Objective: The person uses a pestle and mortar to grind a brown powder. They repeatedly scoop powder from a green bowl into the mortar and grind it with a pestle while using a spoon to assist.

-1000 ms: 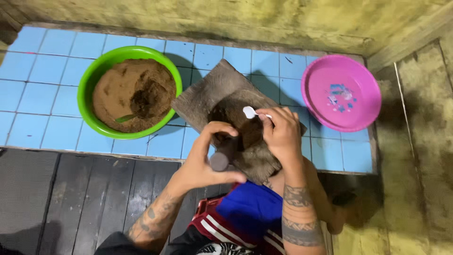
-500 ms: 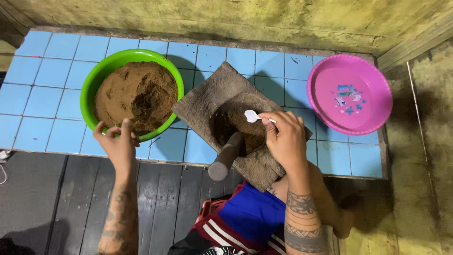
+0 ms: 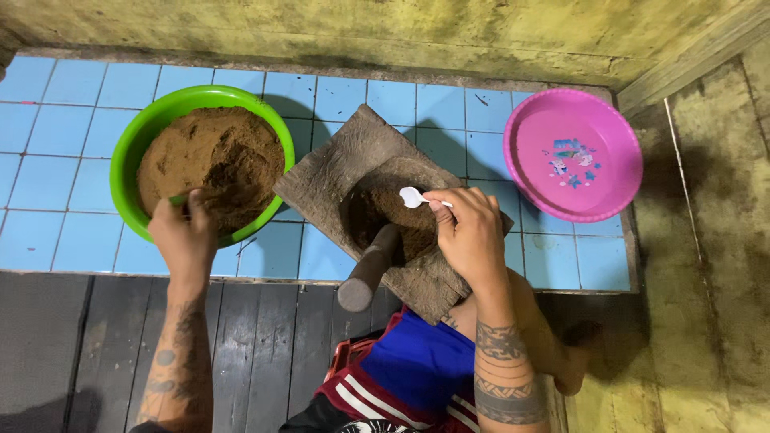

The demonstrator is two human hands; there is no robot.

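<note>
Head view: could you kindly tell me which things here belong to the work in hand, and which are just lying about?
In use:
- green bowl of brown powder, left hand reaching in
- white spoon, in the grip of the right hand
- stone mortar
- pestle, resting in the mortar

Lying about:
- pink plate, apart from both hands

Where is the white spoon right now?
In the head view, right of centre: the white spoon is in the right hand, over the stone mortar.
</note>
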